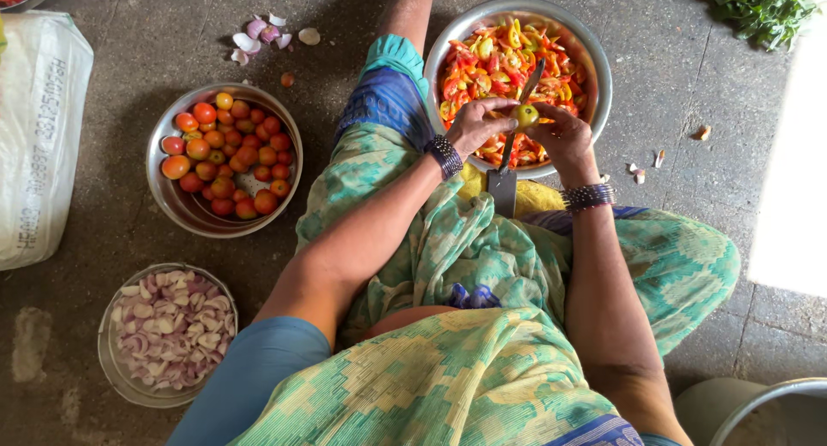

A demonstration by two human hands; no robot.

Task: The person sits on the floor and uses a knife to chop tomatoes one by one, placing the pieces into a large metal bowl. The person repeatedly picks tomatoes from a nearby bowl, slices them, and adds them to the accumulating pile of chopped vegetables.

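I sit on the floor with an upright floor-mounted blade point(517, 119) in front of me. My left hand point(476, 124) and my right hand point(561, 134) together hold a small yellow-green tomato point(525, 114) against the blade's edge. Right behind the blade stands a steel bowl point(593, 58) full of cut red, orange and yellow tomato pieces point(482, 54). Both hands hover over that bowl's near rim.
To my left stands a steel bowl point(183, 207) of whole tomatoes point(226, 149). Nearer me is a bowl point(116, 373) of chopped onion. A white sack point(39, 136) lies far left, onion peels point(258, 34) at the back, green leaves point(762, 7) top right, a pot rim point(767, 403) bottom right.
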